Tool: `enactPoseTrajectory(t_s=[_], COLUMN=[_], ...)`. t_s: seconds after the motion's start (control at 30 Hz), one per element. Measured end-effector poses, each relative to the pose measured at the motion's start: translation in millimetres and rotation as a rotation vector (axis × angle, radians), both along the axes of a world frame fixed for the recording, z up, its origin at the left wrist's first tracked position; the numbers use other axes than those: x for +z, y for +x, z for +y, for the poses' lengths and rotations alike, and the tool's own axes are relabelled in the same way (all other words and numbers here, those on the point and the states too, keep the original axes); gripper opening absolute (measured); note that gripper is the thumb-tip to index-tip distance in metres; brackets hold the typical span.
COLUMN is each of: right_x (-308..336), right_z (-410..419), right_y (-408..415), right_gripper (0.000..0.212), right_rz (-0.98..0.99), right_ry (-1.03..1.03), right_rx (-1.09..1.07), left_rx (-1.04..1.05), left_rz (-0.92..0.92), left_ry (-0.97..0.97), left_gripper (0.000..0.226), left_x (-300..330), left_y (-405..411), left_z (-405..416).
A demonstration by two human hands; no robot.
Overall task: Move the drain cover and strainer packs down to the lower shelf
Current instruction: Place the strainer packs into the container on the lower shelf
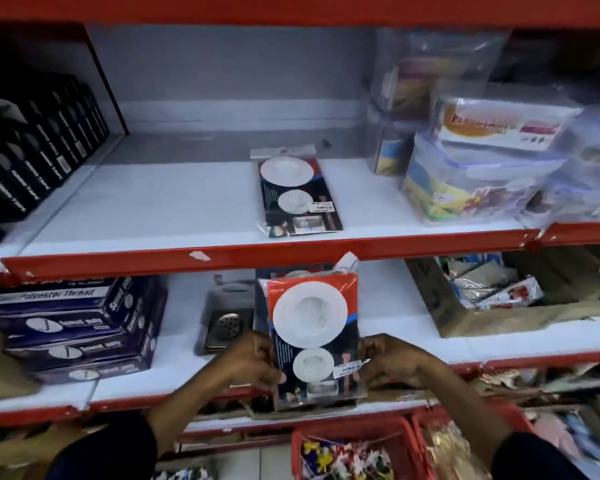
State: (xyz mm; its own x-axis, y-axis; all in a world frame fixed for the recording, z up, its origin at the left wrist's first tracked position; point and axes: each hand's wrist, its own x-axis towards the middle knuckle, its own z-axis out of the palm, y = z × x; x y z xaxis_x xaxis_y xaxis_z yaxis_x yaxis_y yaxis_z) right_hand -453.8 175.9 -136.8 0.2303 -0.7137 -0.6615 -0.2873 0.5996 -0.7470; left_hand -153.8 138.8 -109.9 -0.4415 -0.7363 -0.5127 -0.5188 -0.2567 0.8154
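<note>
Red shelving: L grip & R grip closed on strainer pack edges, upright.

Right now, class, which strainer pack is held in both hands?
The strainer pack at the lower shelf, gripped by the left hand and right hand. The other pack lies flat, untouched, on the upper shelf.

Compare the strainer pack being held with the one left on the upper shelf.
The held pack is gripped at its sides by the left hand and the right hand, in front of the lower shelf; the upper pack lies untouched on the upper shelf.
The held pack stands nearly upright; the upper pack lies flat.
The held pack appears to have more packs behind it; the upper pack is alone.
Both show a large and a small white strainer on dark card.
</note>
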Motion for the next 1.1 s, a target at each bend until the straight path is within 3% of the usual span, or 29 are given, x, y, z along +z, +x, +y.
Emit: enactPoseTrajectory(t_s=[0.23, 0.43, 0.67, 0.83, 0.93, 1.1], right_x=[-36.0, -31.1, -35.4, -24.7, 15.0, 94.1], right_z=[17.5, -31.1, -71.1, -62.3, -50.2, -49.0], right_y=[5.9, 4.1, 16.9, 18.8, 27.8, 47.6], right_gripper=[0.026, 0.036, 0.053, 0.039, 0.033, 0.03], right_rz=[0.079, 0.144, 0.38, 0.472, 0.478, 0.409], right_ry=[0.126, -0.03, -0.353, -0.653, -0.882, -1.356], right_rx=[0.029, -0.189, -0.316, -0.261, -0.289, -0.289], left_rx=[0.049, 0.244, 0.334, 0.166, 0.119, 0.115], left_rz=[-0.039, -0.021, -0.134, -0.221, -0.226, -0.143], left_ry=[0.188, 0.13, -0.121, -0.364, -0.586, -0.957], left_gripper=[0.027, 0.04, 0.061, 0.047, 0.045, 0.018], left_x=[-57.2, -51.1, -48.7, -31.8, -1.7, 72.1], left_y=[-2.9, -15.6, -30.2, -27.6, -21.7, -20.5], left_z=[8.8, -29.0, -67.0, -50.1, -42.1, -33.4])
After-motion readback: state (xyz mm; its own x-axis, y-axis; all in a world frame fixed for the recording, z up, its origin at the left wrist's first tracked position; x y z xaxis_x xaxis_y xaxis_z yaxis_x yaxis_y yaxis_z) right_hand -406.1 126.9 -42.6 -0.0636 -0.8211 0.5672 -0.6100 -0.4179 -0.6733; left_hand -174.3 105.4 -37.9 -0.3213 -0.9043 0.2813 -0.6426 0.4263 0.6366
